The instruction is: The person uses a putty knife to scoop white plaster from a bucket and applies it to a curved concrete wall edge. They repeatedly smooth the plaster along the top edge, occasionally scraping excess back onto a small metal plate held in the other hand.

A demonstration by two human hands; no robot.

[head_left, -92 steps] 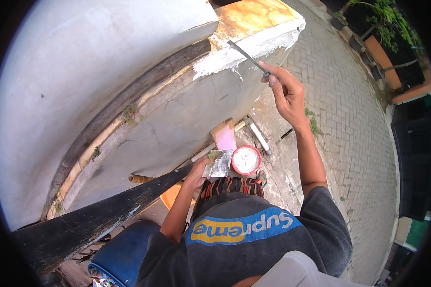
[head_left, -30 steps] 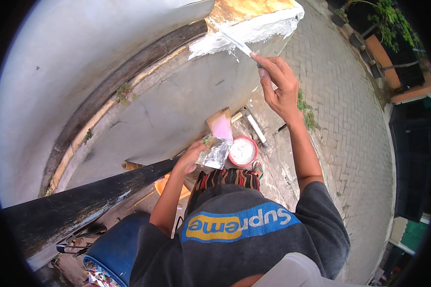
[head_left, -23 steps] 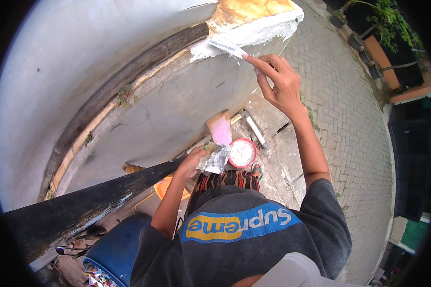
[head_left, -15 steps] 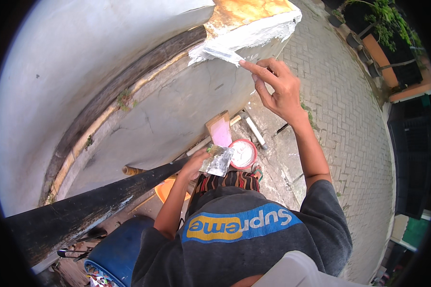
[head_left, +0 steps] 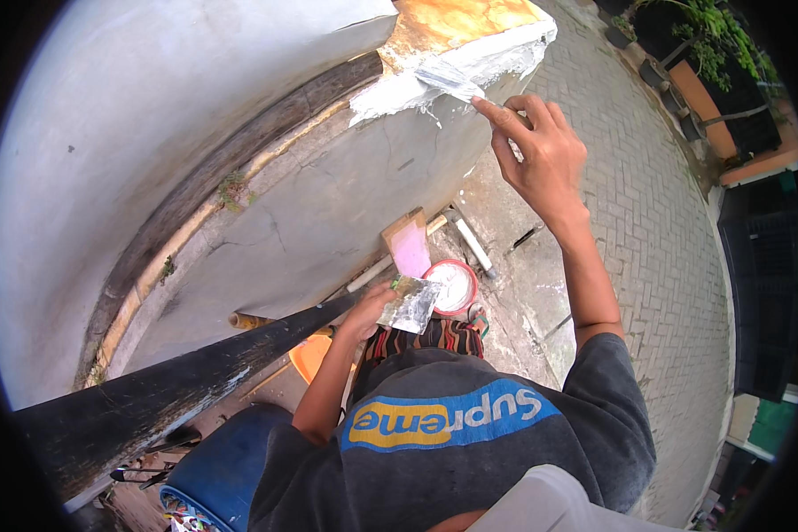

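Observation:
My right hand is closed on a flat putty knife, its white-smeared blade against the white paste along the front edge of the weathered, yellow-stained ledge top. My left hand, lower down near my striped shorts, grips a square metal plate smeared with grey and white. Just beyond the plate, a red-rimmed bucket of white paste stands on the ground, beside a pink board propped against the wall.
A thick black pole runs diagonally at lower left, near an orange container and a blue barrel. White pipes lie by the wall's foot. A paved lane curves along the right, with potted plants and a dark gate.
My right hand has swept the knife down-left along the pasted edge, then back rightward since half a second ago. My left hand and plate have shifted slightly right and down.

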